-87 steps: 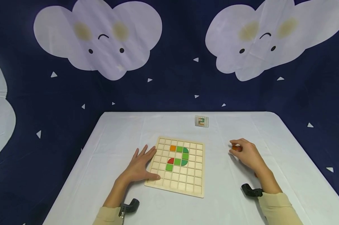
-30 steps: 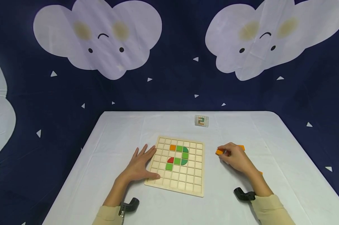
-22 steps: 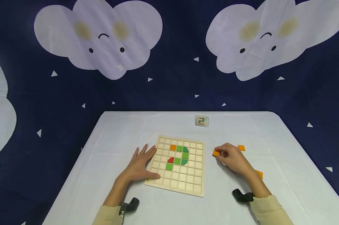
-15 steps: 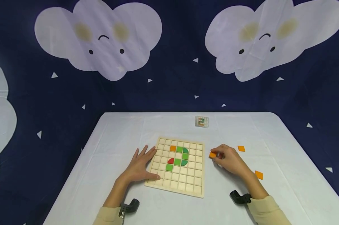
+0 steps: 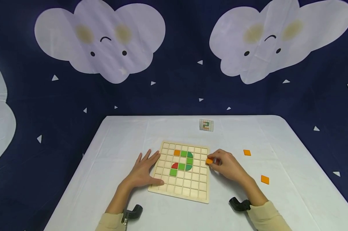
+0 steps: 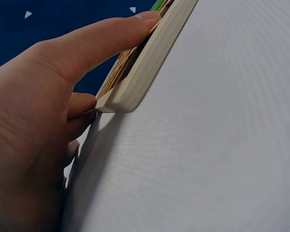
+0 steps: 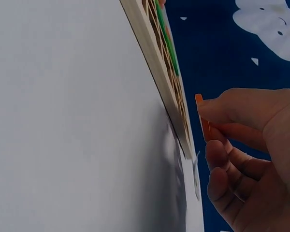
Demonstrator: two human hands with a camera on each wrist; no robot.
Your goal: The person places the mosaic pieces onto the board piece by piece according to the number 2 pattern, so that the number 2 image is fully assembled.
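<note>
A wooden grid board (image 5: 179,191) lies on the table, with an orange square, several green squares, two dark green quarter-circles and a red quarter-circle (image 5: 175,165) set in its cells. My left hand (image 5: 141,171) rests with spread, straight fingers on the board's left edge; the thumb lies across its lower left part, as the left wrist view also shows. Between thumb and fingers my right hand (image 5: 227,165) pinches an orange square tile (image 5: 209,161), held just over the board's right edge. In the right wrist view that orange tile (image 7: 203,118) appears edge-on, above the table surface.
Two loose orange tiles lie to the right: one orange tile (image 5: 247,152) farther back, another orange tile (image 5: 265,179) nearer. Behind the board stands a small pattern card (image 5: 206,125) showing a coloured figure 2. A dark blue cloud-print backdrop (image 5: 179,96) borders the white table (image 5: 133,131).
Carrying the orange tile, my right hand has moved left from the table's right side to the board's edge. Two loose orange tiles have come into view behind it. The left hand stays put.
</note>
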